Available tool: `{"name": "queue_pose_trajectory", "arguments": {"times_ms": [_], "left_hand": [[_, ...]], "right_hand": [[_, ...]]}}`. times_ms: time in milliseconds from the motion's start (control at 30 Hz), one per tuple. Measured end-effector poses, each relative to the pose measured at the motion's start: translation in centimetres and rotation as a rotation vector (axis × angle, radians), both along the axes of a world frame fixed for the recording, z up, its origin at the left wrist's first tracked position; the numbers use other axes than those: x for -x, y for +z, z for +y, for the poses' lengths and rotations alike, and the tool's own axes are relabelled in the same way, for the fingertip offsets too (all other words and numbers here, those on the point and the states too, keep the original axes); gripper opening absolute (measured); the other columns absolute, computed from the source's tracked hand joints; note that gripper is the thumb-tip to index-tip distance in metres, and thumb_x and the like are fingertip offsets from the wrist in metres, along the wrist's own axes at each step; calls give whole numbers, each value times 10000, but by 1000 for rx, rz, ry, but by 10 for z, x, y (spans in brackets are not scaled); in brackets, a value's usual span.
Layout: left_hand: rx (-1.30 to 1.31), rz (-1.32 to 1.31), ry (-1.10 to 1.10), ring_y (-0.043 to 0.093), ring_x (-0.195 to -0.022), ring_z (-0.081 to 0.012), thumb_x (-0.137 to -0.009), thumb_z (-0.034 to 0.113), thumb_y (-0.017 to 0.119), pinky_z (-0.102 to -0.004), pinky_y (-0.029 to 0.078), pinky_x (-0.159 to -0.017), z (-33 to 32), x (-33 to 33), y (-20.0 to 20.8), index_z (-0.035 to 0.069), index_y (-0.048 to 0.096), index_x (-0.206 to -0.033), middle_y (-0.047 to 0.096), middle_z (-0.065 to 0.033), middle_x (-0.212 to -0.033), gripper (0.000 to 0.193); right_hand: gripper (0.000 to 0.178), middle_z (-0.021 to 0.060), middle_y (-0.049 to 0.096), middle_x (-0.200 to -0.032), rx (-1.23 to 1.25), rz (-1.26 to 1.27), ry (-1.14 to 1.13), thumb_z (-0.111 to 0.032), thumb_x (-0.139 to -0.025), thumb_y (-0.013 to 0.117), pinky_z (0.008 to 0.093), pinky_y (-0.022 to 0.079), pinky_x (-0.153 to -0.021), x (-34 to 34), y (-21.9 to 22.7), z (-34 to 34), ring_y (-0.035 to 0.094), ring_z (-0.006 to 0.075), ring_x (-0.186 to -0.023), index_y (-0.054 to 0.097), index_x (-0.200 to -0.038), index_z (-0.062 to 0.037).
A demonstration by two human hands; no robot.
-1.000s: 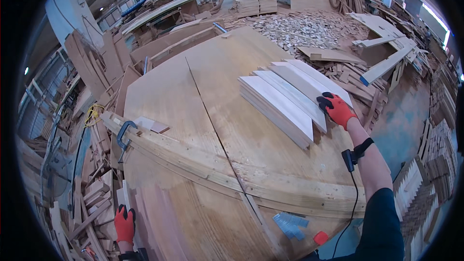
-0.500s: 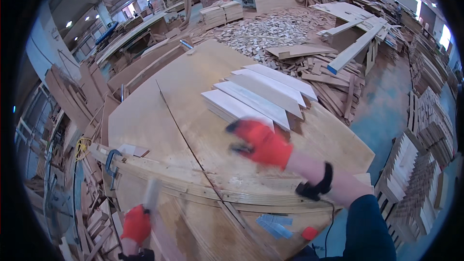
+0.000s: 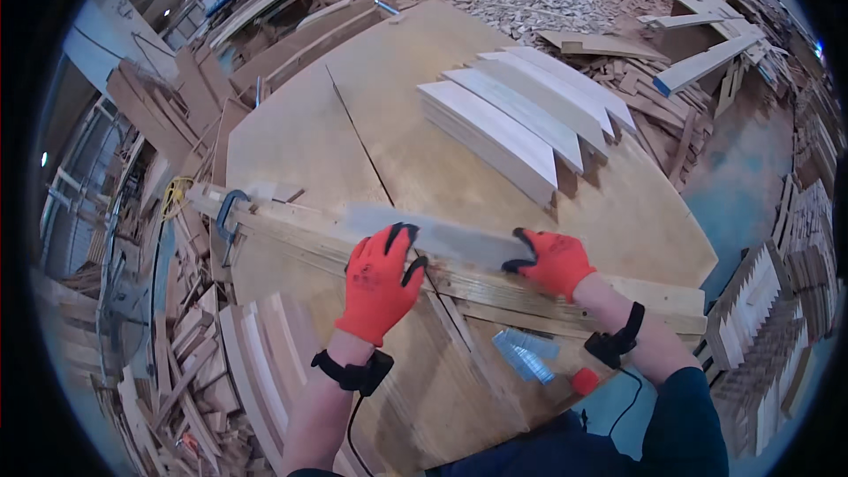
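A short, flat strip of pale wood, smeared by motion, lies crosswise between my hands above the long wooden rail on the workbench. My left hand, in a red glove with black fingertips, is closed on its near edge toward the left. Its right end is pinched between thumb and fingers of my right hand, gloved alike. Beyond them, several pale boards with slanted ends lie in stacks side by side on the plywood top. The long wooden rail runs across the near part of the bench.
A blue clamp grips the rail's left end. Silvery strips and a small red object sit near the front edge. Curved wood strips stand at lower left. Scrap wood is heaped beyond the bench.
My left hand has come up from the lower left with the wood strip. My right hand has moved away from the stacked boards and now holds the strip's other end. The view has shifted.
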State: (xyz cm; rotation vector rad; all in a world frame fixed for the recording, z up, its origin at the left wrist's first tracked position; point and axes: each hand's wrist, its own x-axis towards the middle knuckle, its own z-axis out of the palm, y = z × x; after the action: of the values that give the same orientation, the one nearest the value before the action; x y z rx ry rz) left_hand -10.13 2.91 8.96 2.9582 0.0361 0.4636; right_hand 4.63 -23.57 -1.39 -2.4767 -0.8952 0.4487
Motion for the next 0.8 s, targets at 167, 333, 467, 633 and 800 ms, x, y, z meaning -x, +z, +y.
{"name": "queue_pose_trajectory", "arguments": {"times_ms": [167,333,467,633,800], "left_hand": [[49,165,390,487,-1317,-402,-875,333,702,-501,371,-1105,57,63,-68,58,535,-1401,534,-236,-1409,616],[38,182,740,408,-1385,-431,-913,419,648,-516,290,-1162,96,113,-139,54,505,-1437,458,-263,-1490,655],[-16,104,858,368,-1431,-396,-937,407,615,-529,235,-1194,92,125,-171,83,486,-1467,430,-235,-1533,634],[43,37,888,359,-1437,-387,-930,386,625,-518,217,-1207,85,123,-171,81,515,-1436,439,-210,-1536,601],[39,46,902,363,-1430,-378,-926,409,624,-531,214,-1204,86,121,-166,107,516,-1420,460,-187,-1517,589]], "right_hand": [[612,113,633,-1224,207,-27,-43,-508,-916,625,444,485,-951,-29,-24,-12,607,302,-1167,533,-1421,-174],[605,133,547,-1356,121,-152,97,-379,-873,716,472,426,-1045,-30,-44,23,468,334,-1313,548,-1415,-171],[546,164,518,-1413,2,-222,127,-346,-863,727,490,384,-1106,-27,-62,70,449,367,-1330,606,-1366,-170],[438,168,539,-1399,-130,-197,167,-298,-851,724,502,365,-1119,-36,-74,57,457,385,-1316,684,-1268,-170],[451,128,590,-1350,-104,-196,93,-201,-809,737,498,369,-1114,-28,-81,44,481,383,-1290,685,-1255,-154]]}}
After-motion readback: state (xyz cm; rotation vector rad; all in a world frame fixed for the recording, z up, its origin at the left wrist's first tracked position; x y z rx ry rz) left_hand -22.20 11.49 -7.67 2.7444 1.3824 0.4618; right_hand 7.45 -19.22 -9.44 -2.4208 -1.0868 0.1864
